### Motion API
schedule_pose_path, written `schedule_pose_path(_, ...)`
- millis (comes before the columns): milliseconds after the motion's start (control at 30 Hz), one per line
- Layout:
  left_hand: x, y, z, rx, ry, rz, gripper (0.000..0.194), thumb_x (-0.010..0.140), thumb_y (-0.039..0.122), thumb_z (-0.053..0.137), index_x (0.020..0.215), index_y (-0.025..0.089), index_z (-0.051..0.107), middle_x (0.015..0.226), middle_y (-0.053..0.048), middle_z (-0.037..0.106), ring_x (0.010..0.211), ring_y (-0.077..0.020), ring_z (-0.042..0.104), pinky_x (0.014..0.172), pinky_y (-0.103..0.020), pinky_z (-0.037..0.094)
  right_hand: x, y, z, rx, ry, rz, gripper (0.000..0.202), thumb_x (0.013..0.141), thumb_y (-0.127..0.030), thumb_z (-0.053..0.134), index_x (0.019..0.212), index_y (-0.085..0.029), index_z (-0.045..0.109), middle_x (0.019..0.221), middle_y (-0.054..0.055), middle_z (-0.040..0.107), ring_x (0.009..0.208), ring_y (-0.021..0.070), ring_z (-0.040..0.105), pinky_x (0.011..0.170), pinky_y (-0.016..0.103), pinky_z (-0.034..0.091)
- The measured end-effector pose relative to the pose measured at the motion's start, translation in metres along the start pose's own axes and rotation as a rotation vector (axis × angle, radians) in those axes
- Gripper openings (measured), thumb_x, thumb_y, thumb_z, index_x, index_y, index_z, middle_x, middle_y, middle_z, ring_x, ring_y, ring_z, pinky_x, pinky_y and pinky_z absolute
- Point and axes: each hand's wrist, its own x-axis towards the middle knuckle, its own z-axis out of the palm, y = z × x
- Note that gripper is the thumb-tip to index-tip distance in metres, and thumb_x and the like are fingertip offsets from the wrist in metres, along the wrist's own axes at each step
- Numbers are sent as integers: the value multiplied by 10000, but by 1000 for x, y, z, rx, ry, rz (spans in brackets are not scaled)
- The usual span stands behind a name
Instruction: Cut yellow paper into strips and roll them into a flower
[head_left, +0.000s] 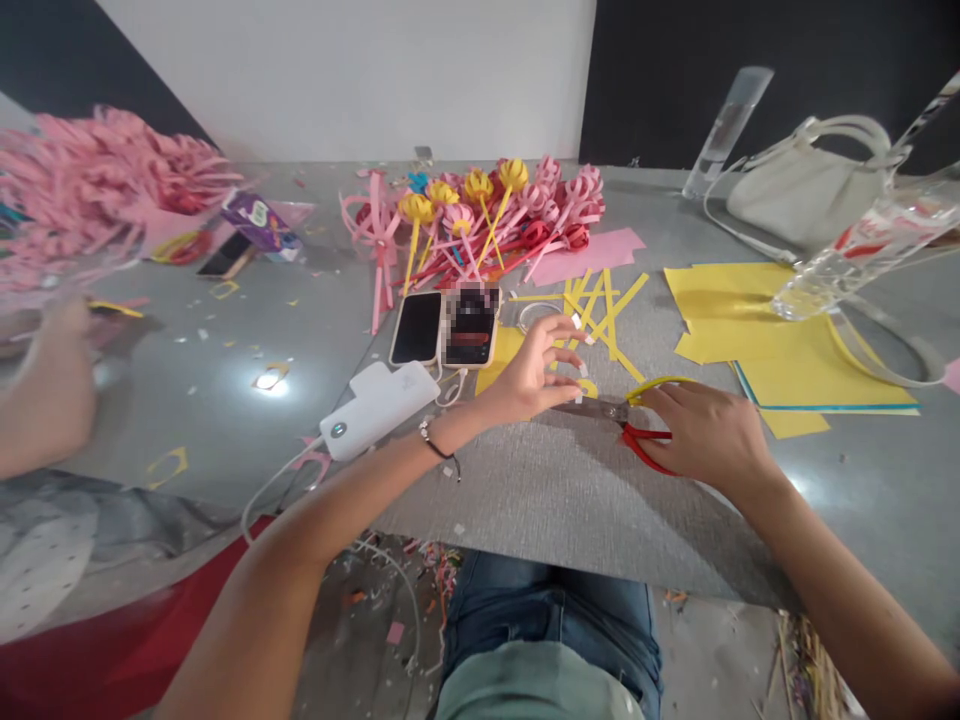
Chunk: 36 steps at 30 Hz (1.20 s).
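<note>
My right hand (712, 435) is wrapped round a pair of scissors (616, 411) with one yellow and one red handle loop. Their blades point left, low over the grey table, and reach close under the thumb of my left hand (536, 370). The left fingers are spread and curved, with white patches at their tips and nothing plainly held. Just beyond the thumb is a small curled yellow paper piece (586, 388). A yellow paper sheet (491, 380) lies partly hidden behind the left hand. Cut yellow strips (611, 315) lie crossed beyond it.
Two phones (418, 328) and a white power bank (382, 408) with a cable sit left. Pink, yellow and red paper flowers (480, 215) lie behind. On the right are yellow sheets (825, 370), a plastic bottle (862, 250) and a white handbag (810, 190). Another person's arm (52, 390) is far left.
</note>
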Motion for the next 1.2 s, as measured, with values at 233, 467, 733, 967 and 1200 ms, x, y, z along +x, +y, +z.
schedule_pose_path(233,-1,2,8,35,27,17,700,843,171,778,1421,374,439,1578,-100,426,1152,-204,634,861,-348,639,-1,-3,2,16,-16,-21,341,952,-522,641,1020,-204,742,943,73,797,888,278,746,626,368,337)
schedule_pose_path(467,3,13,-1,48,123,101,683,872,259,782,1437,388,420,1561,-85,417,1290,-298,629,917,-439,664,1,11,3,71,-30,177,388,928,-565,662,1097,-223,729,1001,116,791,902,317,726,662,373,367)
schedule_pose_path(733,-1,17,2,-159,54,33,737,858,256,795,1453,437,398,1605,-62,401,1335,-308,603,977,-519,654,-13,71,12,29,-143,675,559,898,-612,700,1137,-107,698,710,187,682,662,326,633,651,418,340)
schedule_pose_path(967,-4,21,8,-312,-46,-68,783,812,240,846,1438,443,422,1625,-66,401,1285,-287,614,919,-468,656,8,49,-5,375,253,368,201,955,-388,675,960,-233,803,963,114,793,935,303,689,863,439,493)
schedule_pose_path(1200,-10,31,12,-390,-160,-151,812,815,218,856,1460,436,414,1606,-92,434,1231,-269,638,916,-466,646,55,-2,-29,945,87,357,239,909,-497,762,980,-274,809,983,55,781,789,204,662,722,365,528)
